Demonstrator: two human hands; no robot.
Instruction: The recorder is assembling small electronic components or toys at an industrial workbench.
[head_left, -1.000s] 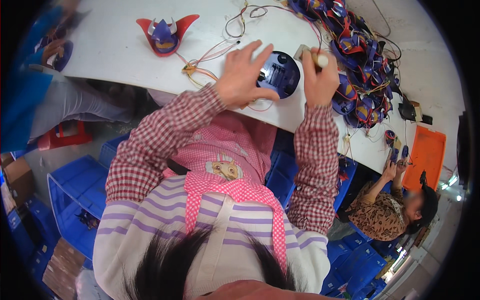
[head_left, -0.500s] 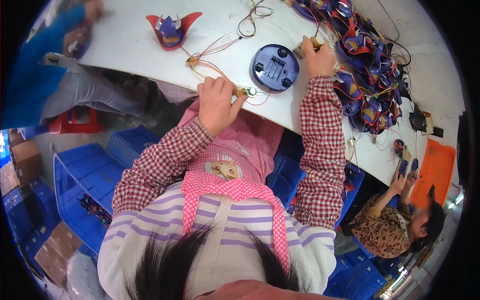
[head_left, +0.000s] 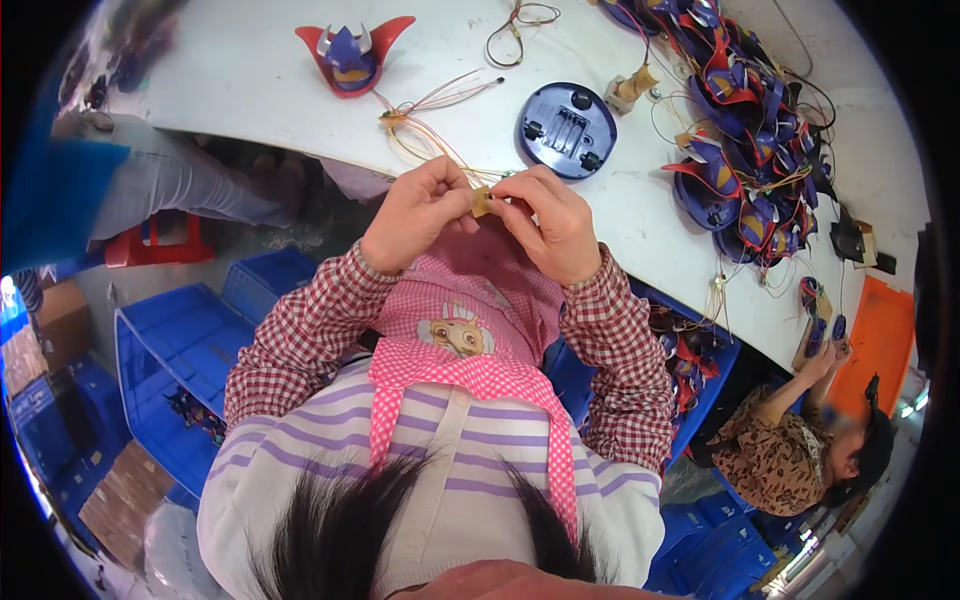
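My left hand (head_left: 418, 212) and my right hand (head_left: 550, 218) meet over the table's near edge, fingers closed in a pinch. Between their fingertips is a small yellowish piece that looks like tape (head_left: 481, 202); thin wires run to it from the table. Any part under the fingers is hidden. Just beyond my right hand lies a round dark-blue plastic base (head_left: 567, 130), its battery slots facing up. A bundle of thin wires (head_left: 415, 118) links toward a purple toy head with silver horns and a red collar (head_left: 350, 62), farther left.
A tan roll on a small stand (head_left: 632, 88) stands right of the base. Several purple-and-red toy heads (head_left: 735, 150) with wires are heaped along the right side. Blue crates (head_left: 180, 350) stand at lower left. A co-worker (head_left: 790, 450) sits at right near an orange tray (head_left: 875, 345); another person stands at far left.
My right hand has left the tan roll, come back left and down, and joined my left hand at the yellowish piece. The small round board seen beside my left fingers is now hidden.
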